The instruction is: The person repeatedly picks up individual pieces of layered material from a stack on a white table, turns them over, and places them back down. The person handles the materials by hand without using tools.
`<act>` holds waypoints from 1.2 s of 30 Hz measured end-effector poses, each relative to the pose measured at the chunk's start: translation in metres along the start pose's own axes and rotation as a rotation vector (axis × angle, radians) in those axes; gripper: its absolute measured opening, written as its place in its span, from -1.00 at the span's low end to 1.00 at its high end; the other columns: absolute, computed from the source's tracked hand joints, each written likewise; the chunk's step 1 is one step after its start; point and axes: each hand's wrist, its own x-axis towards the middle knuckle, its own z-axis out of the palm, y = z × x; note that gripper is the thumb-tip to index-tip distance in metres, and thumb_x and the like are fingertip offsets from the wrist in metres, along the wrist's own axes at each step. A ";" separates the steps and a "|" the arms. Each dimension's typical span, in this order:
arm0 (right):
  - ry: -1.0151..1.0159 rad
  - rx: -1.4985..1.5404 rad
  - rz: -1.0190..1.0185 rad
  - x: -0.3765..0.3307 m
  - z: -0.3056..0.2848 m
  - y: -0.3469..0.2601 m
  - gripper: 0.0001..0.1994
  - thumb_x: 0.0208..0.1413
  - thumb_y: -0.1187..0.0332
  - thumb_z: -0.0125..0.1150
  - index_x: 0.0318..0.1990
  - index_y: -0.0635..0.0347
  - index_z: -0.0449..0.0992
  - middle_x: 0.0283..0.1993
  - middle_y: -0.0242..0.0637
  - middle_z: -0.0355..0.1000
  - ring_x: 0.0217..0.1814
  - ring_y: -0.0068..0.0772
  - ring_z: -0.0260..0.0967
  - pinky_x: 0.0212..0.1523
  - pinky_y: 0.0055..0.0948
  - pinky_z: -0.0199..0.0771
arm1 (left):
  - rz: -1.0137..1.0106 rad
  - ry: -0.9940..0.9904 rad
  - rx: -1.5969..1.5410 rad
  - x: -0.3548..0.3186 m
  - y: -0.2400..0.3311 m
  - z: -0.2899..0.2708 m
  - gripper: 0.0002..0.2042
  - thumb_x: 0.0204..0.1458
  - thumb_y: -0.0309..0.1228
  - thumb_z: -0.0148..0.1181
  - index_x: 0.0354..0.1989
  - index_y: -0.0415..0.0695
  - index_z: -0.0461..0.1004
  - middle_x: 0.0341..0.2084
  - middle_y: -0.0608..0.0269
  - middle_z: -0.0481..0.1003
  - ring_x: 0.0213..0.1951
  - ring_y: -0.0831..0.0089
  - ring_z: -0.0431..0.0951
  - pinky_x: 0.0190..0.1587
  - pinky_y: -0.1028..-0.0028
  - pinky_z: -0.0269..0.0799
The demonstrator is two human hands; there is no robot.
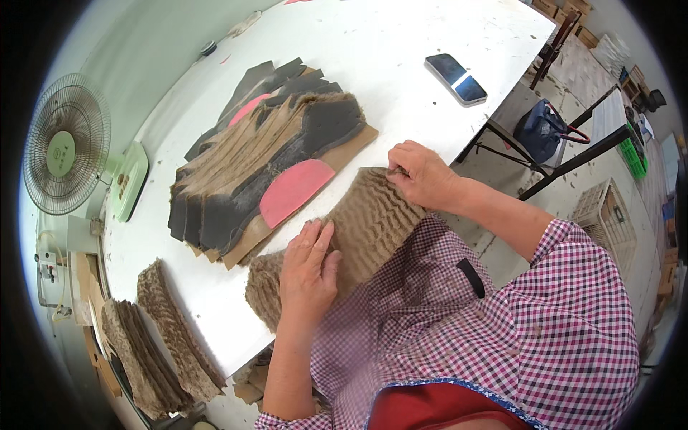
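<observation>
A curved piece of brown faux-fur fabric (373, 222) with wavy darker stripes lies across the table's near edge, partly over my lap. My left hand (309, 265) rests flat on its left part, fingers stretched out. At its upper right corner my right hand (419, 175) is closed, thumb and fingers pinching the fabric's edge. Just beyond the piece is a fanned stack of cut fabric pieces (287, 136), dark grey and tan with furry edges. A pink rounded piece (297, 192) lies on the stack's near side.
On the white table (401, 29) lies a smartphone (456, 79) at the far right. Folded fur strips (140, 358) sit at the left edge, beside a single fur strip (175, 326). A fan (67, 143) stands at the left; a blue bag (542, 130) is beyond the table's right edge.
</observation>
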 end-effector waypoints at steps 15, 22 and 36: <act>-0.070 -0.229 0.030 0.004 0.003 0.005 -0.94 0.02 0.48 0.09 -0.37 0.24 0.36 -0.33 -0.16 0.37 -0.20 -0.08 0.38 -0.20 -0.20 0.43 | 0.187 -0.076 0.168 0.066 0.037 0.062 -0.52 0.14 -0.41 -0.03 0.23 -0.33 0.20 0.28 -0.03 0.19 0.36 0.10 0.08 0.38 0.24 -0.01; 0.054 0.001 -0.078 -0.004 0.016 -0.035 -0.67 0.16 0.40 -0.03 0.06 0.32 0.36 0.08 0.03 0.33 0.18 -0.02 0.26 0.18 -0.21 0.27 | 0.110 0.005 -0.180 0.072 0.037 0.054 -0.55 0.05 -0.43 -0.02 0.12 -0.43 0.29 0.16 -0.17 0.28 0.25 -0.02 0.21 0.33 0.15 0.07; -0.304 -0.456 -0.106 -0.015 0.017 -0.022 -0.22 0.26 -0.14 -0.20 0.39 0.34 -0.07 0.45 0.01 -0.06 0.53 -0.15 -0.22 0.51 -0.24 -0.36 | -0.239 -0.223 0.350 -0.043 -0.036 -0.029 -0.29 0.23 -0.01 -0.20 0.40 -0.27 -0.14 0.40 -0.05 -0.09 0.44 0.18 -0.17 0.45 0.21 -0.37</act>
